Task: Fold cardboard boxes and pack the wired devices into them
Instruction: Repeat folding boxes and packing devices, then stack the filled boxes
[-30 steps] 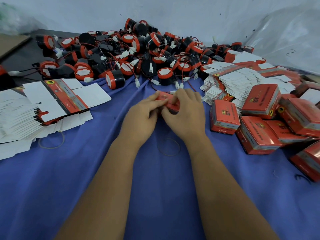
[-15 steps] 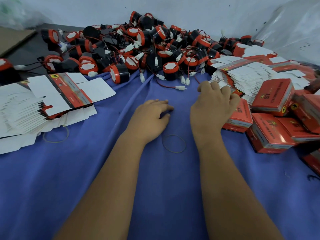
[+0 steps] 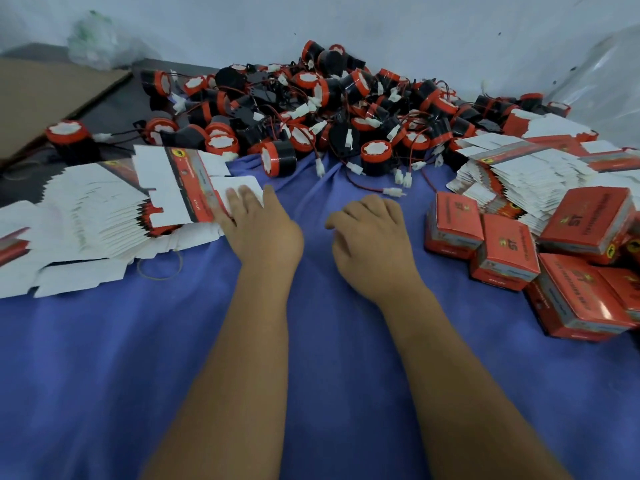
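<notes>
My left hand (image 3: 258, 228) reaches to the left, its straight fingers resting on the white flap of the top flat box blank (image 3: 180, 188) on the left stack (image 3: 86, 216). My right hand (image 3: 370, 237) hovers over the blue cloth with fingers loosely curled and holds nothing. A big heap of black-and-orange wired devices (image 3: 329, 109) lies at the back, the nearest ones (image 3: 278, 157) just beyond my hands. Folded red boxes (image 3: 502, 251) are piled at the right.
A second stack of flat blanks (image 3: 519, 174) lies at the back right. A rubber band (image 3: 161, 265) sits on the blue cloth (image 3: 104, 358) under the left stack. Brown cardboard (image 3: 45, 98) and a plastic bag (image 3: 93, 39) are at the far left; clear plastic sheeting hangs at right.
Both hands held a red box a second ago; my right hand set it among the boxes at right and drew back. My left hand moved left onto the top blank.
</notes>
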`<state>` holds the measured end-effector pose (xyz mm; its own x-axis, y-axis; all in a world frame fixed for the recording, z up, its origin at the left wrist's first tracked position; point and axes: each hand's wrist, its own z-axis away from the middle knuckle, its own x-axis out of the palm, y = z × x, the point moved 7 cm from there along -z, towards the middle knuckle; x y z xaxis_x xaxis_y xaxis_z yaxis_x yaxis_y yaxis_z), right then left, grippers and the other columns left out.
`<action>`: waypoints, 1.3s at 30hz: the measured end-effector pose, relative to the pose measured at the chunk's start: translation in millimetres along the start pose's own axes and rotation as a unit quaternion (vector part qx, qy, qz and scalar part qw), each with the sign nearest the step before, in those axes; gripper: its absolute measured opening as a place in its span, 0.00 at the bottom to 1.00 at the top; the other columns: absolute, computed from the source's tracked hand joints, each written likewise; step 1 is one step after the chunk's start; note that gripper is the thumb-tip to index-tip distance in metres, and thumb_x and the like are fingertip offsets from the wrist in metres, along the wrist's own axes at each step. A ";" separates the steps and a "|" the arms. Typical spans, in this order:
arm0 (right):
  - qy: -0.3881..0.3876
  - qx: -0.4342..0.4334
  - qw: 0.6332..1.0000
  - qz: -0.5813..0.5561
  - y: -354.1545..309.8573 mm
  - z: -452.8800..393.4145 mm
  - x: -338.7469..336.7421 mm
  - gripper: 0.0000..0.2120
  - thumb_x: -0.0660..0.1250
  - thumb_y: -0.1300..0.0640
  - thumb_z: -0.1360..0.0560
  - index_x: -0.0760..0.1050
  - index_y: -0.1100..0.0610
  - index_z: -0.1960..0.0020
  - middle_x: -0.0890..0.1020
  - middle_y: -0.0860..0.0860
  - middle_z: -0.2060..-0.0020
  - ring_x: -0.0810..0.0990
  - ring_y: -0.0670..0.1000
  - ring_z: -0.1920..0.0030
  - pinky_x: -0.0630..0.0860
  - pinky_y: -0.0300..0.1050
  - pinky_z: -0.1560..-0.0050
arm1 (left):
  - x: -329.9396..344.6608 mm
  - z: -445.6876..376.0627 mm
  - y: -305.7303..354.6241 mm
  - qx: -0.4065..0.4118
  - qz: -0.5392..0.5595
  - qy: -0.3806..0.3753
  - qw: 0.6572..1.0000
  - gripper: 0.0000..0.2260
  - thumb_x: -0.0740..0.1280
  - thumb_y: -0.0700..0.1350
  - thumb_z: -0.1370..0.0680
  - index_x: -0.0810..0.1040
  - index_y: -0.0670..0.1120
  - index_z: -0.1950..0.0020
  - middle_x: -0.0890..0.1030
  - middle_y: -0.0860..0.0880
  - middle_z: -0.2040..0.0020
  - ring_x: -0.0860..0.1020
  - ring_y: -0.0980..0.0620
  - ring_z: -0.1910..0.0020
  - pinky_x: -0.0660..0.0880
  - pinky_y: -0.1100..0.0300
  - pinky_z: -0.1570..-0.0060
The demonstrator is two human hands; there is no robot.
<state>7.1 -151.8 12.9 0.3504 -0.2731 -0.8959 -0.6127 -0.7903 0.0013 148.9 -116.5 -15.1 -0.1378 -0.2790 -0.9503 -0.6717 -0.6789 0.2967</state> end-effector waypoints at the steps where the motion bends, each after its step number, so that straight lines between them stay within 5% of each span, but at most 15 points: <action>1: -0.018 -0.002 1.000 0.000 0.9 -0.1 3.5 0.11 0.59 0.60 0.21 0.79 0.57 0.44 0.79 0.53 0.53 0.72 0.58 0.46 0.58 0.48 0.40 | 0.1 -0.6 1.7 0.005 0.001 0.007 1.000 0.30 0.59 0.42 0.20 0.53 0.50 0.19 0.57 0.41 0.20 0.49 0.41 0.20 0.42 0.41 0.24; 3: -0.030 0.009 0.999 -0.011 5.1 0.6 6.5 0.12 0.57 0.59 0.20 0.78 0.55 0.43 0.79 0.52 0.53 0.70 0.56 0.46 0.58 0.46 0.40 | -6.7 -0.4 4.2 0.027 0.033 0.060 0.997 0.28 0.62 0.39 0.23 0.63 0.51 0.23 0.72 0.43 0.30 0.63 0.41 0.27 0.53 0.44 0.28; 6: -0.023 0.027 0.999 -0.036 8.9 1.1 6.7 0.12 0.57 0.59 0.19 0.78 0.55 0.43 0.79 0.51 0.54 0.70 0.55 0.47 0.59 0.46 0.40 | -10.5 -0.4 5.0 0.041 0.043 0.077 0.995 0.24 0.64 0.39 0.24 0.73 0.52 0.28 0.74 0.42 0.33 0.64 0.40 0.29 0.54 0.45 0.29; 10: -0.028 0.033 0.998 -0.055 10.4 0.8 9.3 0.11 0.58 0.59 0.19 0.78 0.56 0.44 0.79 0.52 0.55 0.69 0.55 0.48 0.59 0.45 0.42 | 2.1 0.3 3.8 0.001 -0.009 0.005 1.000 0.24 0.56 0.50 0.18 0.61 0.53 0.21 0.53 0.37 0.20 0.44 0.37 0.21 0.35 0.37 0.26; 15: -0.020 0.069 0.993 -0.099 17.4 -0.5 12.6 0.11 0.59 0.59 0.21 0.76 0.54 0.41 0.79 0.51 0.51 0.71 0.54 0.48 0.60 0.42 0.45 | 4.4 10.9 30.0 0.069 0.043 0.001 0.997 0.23 0.58 0.59 0.20 0.65 0.57 0.25 0.70 0.46 0.28 0.57 0.44 0.23 0.39 0.23 0.34; 19: -0.052 0.114 0.969 -0.211 25.3 0.2 20.9 0.23 0.59 0.63 0.23 0.68 0.54 0.29 0.78 0.51 0.42 0.70 0.54 0.42 0.67 0.48 0.39 | 4.1 18.6 46.3 0.144 0.066 -0.013 0.987 0.23 0.60 0.59 0.21 0.66 0.60 0.26 0.74 0.51 0.34 0.66 0.45 0.29 0.49 0.24 0.33; 22: -0.043 0.187 0.911 -0.364 37.6 2.6 23.9 0.26 0.58 0.68 0.24 0.69 0.53 0.29 0.78 0.51 0.40 0.74 0.52 0.40 0.73 0.49 0.40 | -4.4 22.4 51.6 0.193 0.168 0.013 0.967 0.18 0.61 0.51 0.20 0.71 0.60 0.30 0.80 0.53 0.43 0.75 0.46 0.40 0.64 0.36 0.35; 25: 0.022 0.283 0.808 -0.516 54.3 9.3 22.5 0.20 0.59 0.65 0.22 0.73 0.52 0.32 0.77 0.49 0.41 0.76 0.47 0.45 0.74 0.33 0.51 | -8.4 30.2 55.8 0.218 0.289 0.028 0.932 0.20 0.58 0.38 0.20 0.77 0.56 0.33 0.82 0.52 0.44 0.77 0.48 0.46 0.74 0.48 0.45; 27: 0.081 0.302 0.800 -0.512 66.8 12.1 16.1 0.17 0.63 0.65 0.23 0.74 0.51 0.36 0.76 0.51 0.40 0.76 0.47 0.44 0.75 0.34 0.51 | -12.4 28.8 49.4 0.182 0.369 0.052 0.910 0.21 0.57 0.35 0.22 0.79 0.54 0.37 0.80 0.53 0.43 0.77 0.52 0.46 0.75 0.54 0.50; 31: 0.160 0.328 0.752 -0.549 78.5 16.4 8.3 0.21 0.63 0.69 0.24 0.73 0.43 0.44 0.78 0.48 0.46 0.80 0.49 0.49 0.78 0.37 0.58 | -35.8 19.8 23.7 0.094 0.435 0.196 0.874 0.18 0.64 0.32 0.27 0.81 0.50 0.43 0.78 0.54 0.45 0.75 0.59 0.44 0.72 0.55 0.43; 33: 0.179 0.333 0.727 -0.573 79.4 16.7 6.0 0.22 0.62 0.69 0.23 0.73 0.41 0.47 0.79 0.47 0.49 0.81 0.48 0.52 0.79 0.38 0.59 | -30.2 10.5 6.5 0.013 0.542 0.186 0.819 0.19 0.67 0.34 0.27 0.78 0.53 0.41 0.73 0.62 0.51 0.74 0.69 0.55 0.72 0.62 0.55; 36: 0.175 0.327 0.731 -0.572 77.1 15.8 5.7 0.21 0.62 0.69 0.23 0.74 0.42 0.47 0.79 0.46 0.47 0.80 0.49 0.48 0.80 0.41 0.53 | 3.1 3.3 9.9 -0.123 0.768 -0.047 0.626 0.12 0.67 0.40 0.21 0.77 0.44 0.37 0.82 0.54 0.55 0.82 0.58 0.61 0.78 0.59 0.63; 37: 0.179 0.320 0.764 -0.531 76.2 16.3 3.0 0.20 0.62 0.69 0.23 0.75 0.45 0.44 0.77 0.47 0.43 0.77 0.48 0.43 0.79 0.42 0.47 | 8.1 4.3 14.7 -0.138 0.791 -0.099 0.588 0.07 0.65 0.42 0.19 0.79 0.43 0.43 0.84 0.50 0.58 0.83 0.53 0.61 0.80 0.56 0.61; 39: 0.188 0.284 0.857 -0.385 68.4 15.8 -7.6 0.19 0.64 0.68 0.25 0.76 0.50 0.39 0.67 0.51 0.32 0.64 0.48 0.32 0.66 0.44 0.31 | 9.3 5.6 16.3 -0.148 0.793 -0.117 0.579 0.07 0.63 0.44 0.18 0.80 0.46 0.50 0.85 0.50 0.62 0.84 0.51 0.63 0.82 0.55 0.63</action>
<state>-48.7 -195.1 12.7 0.9447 -0.0319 -0.3264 -0.3052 -0.4495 -0.8395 132.7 -126.4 -19.6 -0.5282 -0.6346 0.5641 0.5849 0.2097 0.7835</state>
